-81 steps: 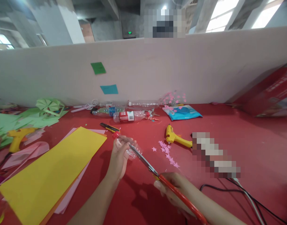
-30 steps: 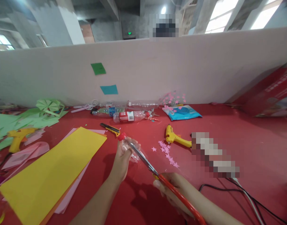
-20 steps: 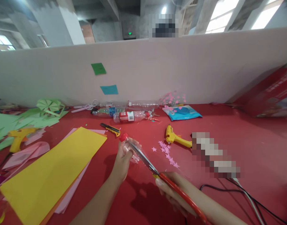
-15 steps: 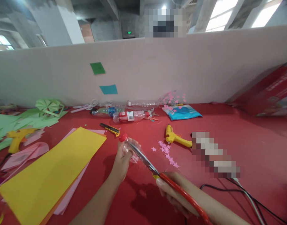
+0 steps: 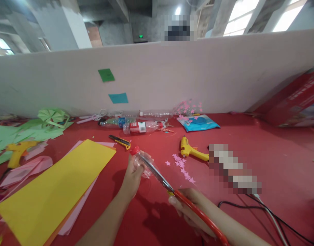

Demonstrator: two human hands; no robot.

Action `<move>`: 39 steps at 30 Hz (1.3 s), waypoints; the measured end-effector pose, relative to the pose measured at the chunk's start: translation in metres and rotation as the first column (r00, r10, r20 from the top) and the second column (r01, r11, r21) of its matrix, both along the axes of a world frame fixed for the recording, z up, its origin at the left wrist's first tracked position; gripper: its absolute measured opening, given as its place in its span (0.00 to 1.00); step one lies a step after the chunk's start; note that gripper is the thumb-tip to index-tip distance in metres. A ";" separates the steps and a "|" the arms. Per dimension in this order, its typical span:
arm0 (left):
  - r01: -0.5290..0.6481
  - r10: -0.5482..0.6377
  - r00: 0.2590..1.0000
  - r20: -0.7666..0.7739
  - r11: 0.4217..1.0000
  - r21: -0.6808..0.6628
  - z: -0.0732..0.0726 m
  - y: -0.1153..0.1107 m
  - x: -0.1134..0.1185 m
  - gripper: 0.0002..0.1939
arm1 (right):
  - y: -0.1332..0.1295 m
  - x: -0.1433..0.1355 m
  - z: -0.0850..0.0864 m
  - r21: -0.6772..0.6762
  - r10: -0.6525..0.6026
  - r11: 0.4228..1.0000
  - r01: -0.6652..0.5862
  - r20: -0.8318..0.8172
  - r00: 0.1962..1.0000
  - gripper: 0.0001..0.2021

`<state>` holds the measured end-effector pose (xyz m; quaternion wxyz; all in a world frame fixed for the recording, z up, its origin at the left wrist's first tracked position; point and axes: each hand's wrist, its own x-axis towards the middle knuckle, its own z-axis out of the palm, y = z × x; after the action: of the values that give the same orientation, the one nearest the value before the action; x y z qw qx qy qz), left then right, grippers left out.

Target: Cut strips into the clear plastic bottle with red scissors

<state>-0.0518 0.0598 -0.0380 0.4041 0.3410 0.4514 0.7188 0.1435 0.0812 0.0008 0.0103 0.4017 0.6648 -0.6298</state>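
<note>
A clear plastic bottle piece (image 5: 147,172) with a red cap is held by my left hand (image 5: 134,172), whose fingers wrap its side just below the cap. My right hand (image 5: 189,206) grips a pair of scissors (image 5: 198,213) by the red handles. The long metal blades reach up and left across the clear plastic, their tips close to the cap; whether they are cutting into it I cannot tell. Just beyond my left hand lies a yellow utility knife (image 5: 120,141). Pink paper stars (image 5: 182,165) are scattered to the right of the bottle piece.
Yellow paper (image 5: 59,188) tops coloured sheets at left, near a yellow glue gun (image 5: 17,153) and green paper (image 5: 31,128). Another glue gun (image 5: 192,151) lies right of centre, with cables (image 5: 249,206) beyond. Bottles (image 5: 138,127) and a blue packet (image 5: 199,123) line the white partition (image 5: 151,75).
Almost nothing differs. The view has shifted very slightly, and the scissors and both hands keep nearly the same pose on the bottle piece.
</note>
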 end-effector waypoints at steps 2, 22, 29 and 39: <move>0.004 -0.004 1.000 -0.001 1.000 0.005 0.001 0.000 0.000 0.18 | 0.001 0.001 -0.001 -0.044 -0.009 0.999 0.008 -0.017 1.000 0.26; 0.083 -0.084 0.996 -0.030 0.996 -0.033 -0.001 -0.002 0.005 0.21 | 0.000 -0.002 0.007 0.002 0.005 1.000 -0.005 0.025 1.000 0.21; 0.067 -0.068 0.997 -0.030 0.998 -0.018 0.002 -0.002 0.006 0.18 | 0.001 0.000 0.003 0.050 0.014 0.999 -0.013 -0.002 1.000 0.22; 0.024 -0.020 0.999 0.045 0.995 -0.095 -0.004 0.003 0.005 0.18 | 0.004 0.005 -0.007 -0.096 -0.046 0.995 0.042 -0.037 0.998 0.27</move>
<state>-0.0465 0.0627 -0.0417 0.4377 0.3104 0.4726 0.6991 0.1487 0.0851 -0.0058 0.0024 0.4028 0.6252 -0.6685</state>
